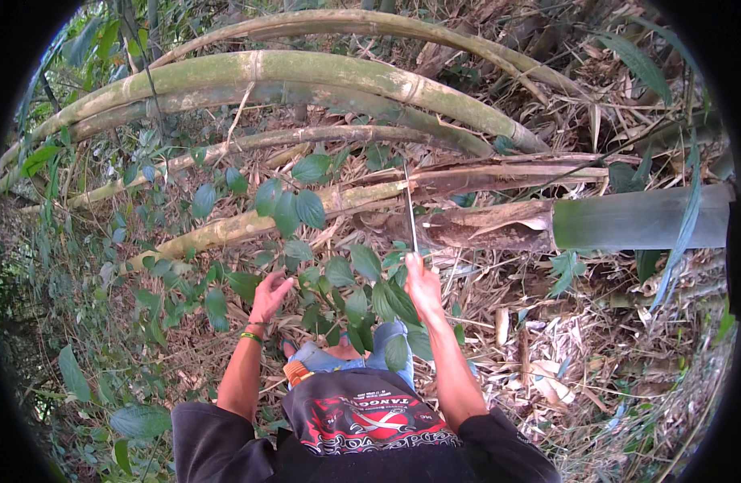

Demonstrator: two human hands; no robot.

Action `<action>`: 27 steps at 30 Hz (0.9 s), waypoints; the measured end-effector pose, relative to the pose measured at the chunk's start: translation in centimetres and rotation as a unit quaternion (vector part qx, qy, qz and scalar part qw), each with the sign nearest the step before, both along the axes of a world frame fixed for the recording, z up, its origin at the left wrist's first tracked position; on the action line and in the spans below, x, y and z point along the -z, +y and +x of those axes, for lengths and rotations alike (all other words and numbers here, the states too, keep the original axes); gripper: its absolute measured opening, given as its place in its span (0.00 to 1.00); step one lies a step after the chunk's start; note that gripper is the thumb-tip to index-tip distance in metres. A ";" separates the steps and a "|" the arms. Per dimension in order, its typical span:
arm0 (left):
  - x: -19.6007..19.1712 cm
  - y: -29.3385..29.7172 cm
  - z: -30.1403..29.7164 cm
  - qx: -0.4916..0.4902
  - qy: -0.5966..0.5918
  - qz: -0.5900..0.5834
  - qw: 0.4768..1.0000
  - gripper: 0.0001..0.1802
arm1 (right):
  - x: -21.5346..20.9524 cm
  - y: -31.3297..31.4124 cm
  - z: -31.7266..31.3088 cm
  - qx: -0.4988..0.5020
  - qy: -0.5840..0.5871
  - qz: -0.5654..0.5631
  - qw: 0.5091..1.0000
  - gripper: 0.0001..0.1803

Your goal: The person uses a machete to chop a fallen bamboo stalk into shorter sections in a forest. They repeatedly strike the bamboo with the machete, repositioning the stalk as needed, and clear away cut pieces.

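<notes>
My right hand [423, 283] is shut on the handle of a long thin blade [410, 211], which points up toward a fallen bamboo culm with brown dry sheaths [475, 225]. My left hand [269, 295], with a green band at the wrist, reaches with loose spread fingers into a leafy green vine [338, 282] growing in front of me; whether it grips a stem is unclear. Both hands are at about the same height, the vine's leaves between them.
Several thick green bamboo culms [306, 76] lie and arch across the ground ahead. A smooth green culm section [640, 217] runs to the right. Dry leaves and sticks [547, 346] cover the ground. Dense foliage [88, 266] stands at the left.
</notes>
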State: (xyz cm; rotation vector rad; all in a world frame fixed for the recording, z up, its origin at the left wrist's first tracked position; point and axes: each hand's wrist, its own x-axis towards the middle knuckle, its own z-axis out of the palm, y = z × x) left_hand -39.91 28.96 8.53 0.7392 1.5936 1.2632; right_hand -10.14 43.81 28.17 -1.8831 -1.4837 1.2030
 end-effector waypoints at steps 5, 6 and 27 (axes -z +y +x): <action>-0.1 1.3 1.1 0.033 0.028 0.006 0.999 0.30 | -7.5 -1.3 -0.5 0.036 0.129 0.035 0.990 0.30; 0.0 0.8 1.2 0.036 0.034 -0.003 0.999 0.30 | -10.5 -0.9 -1.3 -0.013 0.107 0.110 0.988 0.30; 12.6 -14.5 8.0 -0.041 -0.075 -0.142 0.986 0.34 | -9.8 -3.0 -0.8 -0.029 0.150 -0.039 0.987 0.34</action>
